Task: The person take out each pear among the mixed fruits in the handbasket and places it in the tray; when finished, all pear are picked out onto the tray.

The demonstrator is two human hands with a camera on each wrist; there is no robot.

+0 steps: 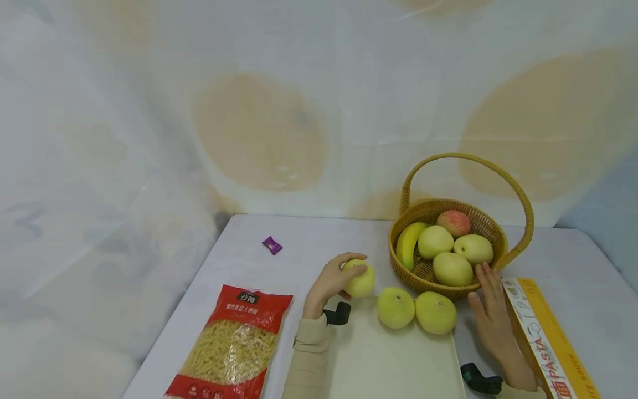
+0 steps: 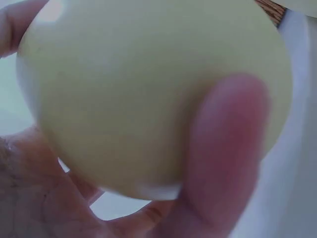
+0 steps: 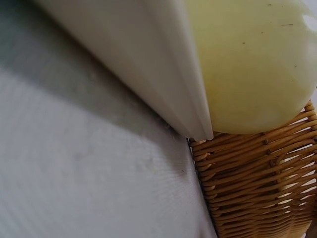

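Our left hand (image 1: 331,281) curls its fingers round a yellow-green round fruit (image 1: 364,282), which is at the far left corner of the white tray (image 1: 394,366); whether the two touch, we cannot tell. For a steady hold, we should spread our grip evenly round that smooth skin and clear the tray's edge before any sideways move, since two similar fruits (image 1: 396,308) sit side by side at the tray's far end and would probably roll if knocked. Our right hand (image 1: 493,318) holds nothing, its fingers nearly straight at the near right rim of the wicker basket (image 1: 405,277); contact there is unclear. It has little room, between tray and pasta box (image 1: 540,338). More room lies left of the held fruit, toward the purple candy (image 1: 272,245), beyond the pasta bag (image 1: 229,343).
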